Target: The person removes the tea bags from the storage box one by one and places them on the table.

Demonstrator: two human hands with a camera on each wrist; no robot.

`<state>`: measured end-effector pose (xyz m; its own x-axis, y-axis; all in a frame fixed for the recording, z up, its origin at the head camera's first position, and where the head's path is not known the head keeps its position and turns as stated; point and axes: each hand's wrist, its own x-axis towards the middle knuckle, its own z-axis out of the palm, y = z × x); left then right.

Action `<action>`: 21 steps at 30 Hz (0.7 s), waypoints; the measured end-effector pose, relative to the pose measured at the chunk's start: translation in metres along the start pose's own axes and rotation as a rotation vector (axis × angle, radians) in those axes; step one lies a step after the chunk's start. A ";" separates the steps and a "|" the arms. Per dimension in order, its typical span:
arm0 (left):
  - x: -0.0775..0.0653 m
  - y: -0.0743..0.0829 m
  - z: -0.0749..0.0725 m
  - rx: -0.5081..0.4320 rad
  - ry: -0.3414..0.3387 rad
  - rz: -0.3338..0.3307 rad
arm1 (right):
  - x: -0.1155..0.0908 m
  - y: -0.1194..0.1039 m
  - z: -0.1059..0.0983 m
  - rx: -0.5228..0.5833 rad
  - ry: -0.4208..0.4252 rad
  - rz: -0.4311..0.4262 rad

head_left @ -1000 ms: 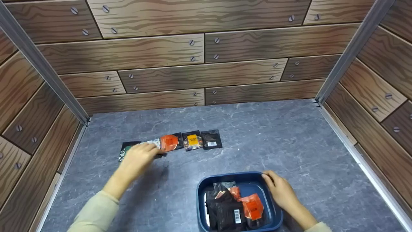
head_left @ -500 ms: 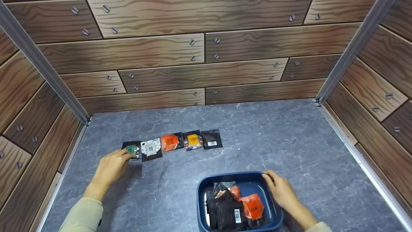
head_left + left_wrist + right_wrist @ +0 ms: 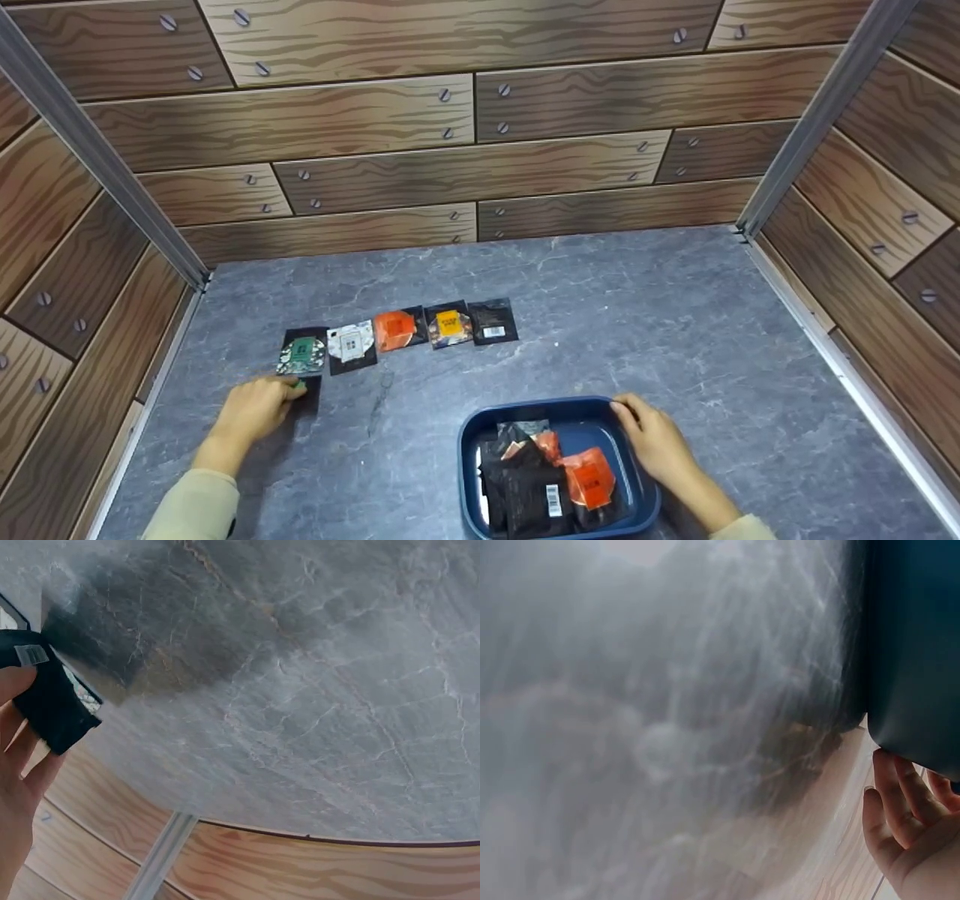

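Note:
My left hand [image 3: 255, 409] pinches a small black sachet [image 3: 60, 709] with a white label, between thumb and fingers. In the head view it is just in front of a black sachet with a green label [image 3: 302, 352], the leftmost of a row. To its right lie a white-patterned sachet [image 3: 352, 346], an orange one [image 3: 397, 330], one with a yellow label [image 3: 450, 325] and a plain black one [image 3: 493, 322]. At the front, my right hand [image 3: 660, 446] grips the far right corner of a blue box [image 3: 540, 406]; its fingers show against the outer wall in the right wrist view.
Inside the box lie several more sachets, among them a black one with a barcode [image 3: 536, 499] and an orange one [image 3: 590, 480]. A grey marbled tabletop [image 3: 637, 300] spreads between wood-patterned walls [image 3: 375, 180] with grey metal corner posts.
The left hand has moved left from over the white-patterned sachet to the green-labelled one, then slightly toward the front, uncovering it. The right hand and box have stayed put.

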<state>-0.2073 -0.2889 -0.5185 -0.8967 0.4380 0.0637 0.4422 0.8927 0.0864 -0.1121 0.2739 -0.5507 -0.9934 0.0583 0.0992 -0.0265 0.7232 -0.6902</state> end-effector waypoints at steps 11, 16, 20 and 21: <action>-0.006 0.002 0.009 -0.038 -0.036 -0.028 | 0.000 -0.001 0.000 0.010 0.000 0.003; -0.004 0.006 0.008 -0.044 -0.013 -0.027 | 0.000 0.000 0.000 0.010 0.000 0.004; 0.003 0.014 0.000 -0.062 0.011 -0.031 | -0.001 0.000 0.000 0.009 -0.003 0.006; 0.006 0.018 -0.002 -0.072 0.019 -0.029 | 0.000 0.000 0.000 0.009 -0.002 0.008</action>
<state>-0.2050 -0.2707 -0.5144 -0.9090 0.4092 0.0792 0.4167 0.8949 0.1598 -0.1118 0.2740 -0.5513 -0.9938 0.0626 0.0919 -0.0194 0.7162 -0.6977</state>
